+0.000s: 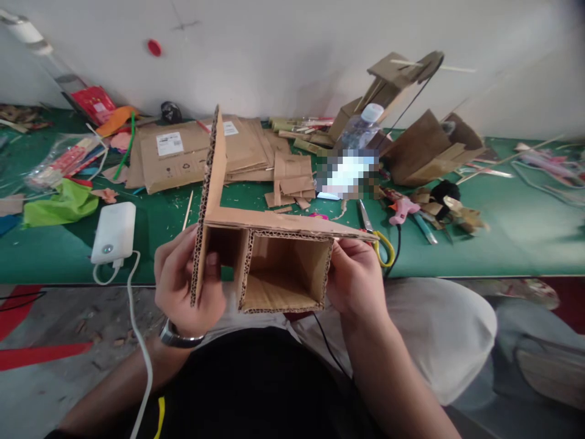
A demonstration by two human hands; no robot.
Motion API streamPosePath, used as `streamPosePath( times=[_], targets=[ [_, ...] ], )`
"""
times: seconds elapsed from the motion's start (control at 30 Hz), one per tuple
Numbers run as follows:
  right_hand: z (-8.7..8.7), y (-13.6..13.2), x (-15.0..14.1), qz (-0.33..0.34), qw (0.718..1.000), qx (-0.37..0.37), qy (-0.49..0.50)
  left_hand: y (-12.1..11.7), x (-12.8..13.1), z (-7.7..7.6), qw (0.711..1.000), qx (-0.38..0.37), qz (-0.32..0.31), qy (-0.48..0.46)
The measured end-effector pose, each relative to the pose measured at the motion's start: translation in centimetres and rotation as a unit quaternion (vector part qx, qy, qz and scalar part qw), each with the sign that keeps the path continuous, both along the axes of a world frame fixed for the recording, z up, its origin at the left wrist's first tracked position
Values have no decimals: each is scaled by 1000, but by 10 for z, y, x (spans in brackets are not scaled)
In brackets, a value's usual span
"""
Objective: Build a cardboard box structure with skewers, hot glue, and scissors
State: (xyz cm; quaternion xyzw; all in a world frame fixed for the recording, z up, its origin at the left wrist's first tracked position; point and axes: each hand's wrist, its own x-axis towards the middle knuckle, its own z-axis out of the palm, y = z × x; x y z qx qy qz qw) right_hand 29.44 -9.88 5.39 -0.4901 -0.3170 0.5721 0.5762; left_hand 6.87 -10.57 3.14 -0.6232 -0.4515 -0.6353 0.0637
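Between my two hands, above my lap at the table's front edge, is a cardboard structure (283,221). It has a tall upright panel on the left, a flat panel running to the right, and an open square box below that panel. My left hand (189,280) grips the lower part of the upright panel, thumb on its inner face and fingers outside. At the box's right wall, under the flat panel, my right hand (359,277) holds on with its fingers partly hidden. Yellow-handled scissors (386,249) lie just beyond my right hand.
The green table (516,238) carries flattened cardboard boxes (178,161), cardboard scraps (292,177), a lit screen (345,177), a plastic bottle (359,131) and a pink glue gun (402,207). A white power bank (114,231) with a cable lies left. Cardboard constructions (429,152) stand at the back right.
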Motion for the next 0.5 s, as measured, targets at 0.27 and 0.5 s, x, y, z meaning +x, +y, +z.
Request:
streamPosePath(
  times=[0.27,0.5],
  targets=[
    [1,-2,-1,4,1000,20,3,-5,3,-3,998,-57,-8,12],
    [3,-4,-3,8,1000,19,23,-7,4,-3,998,-67,8,0]
  ],
)
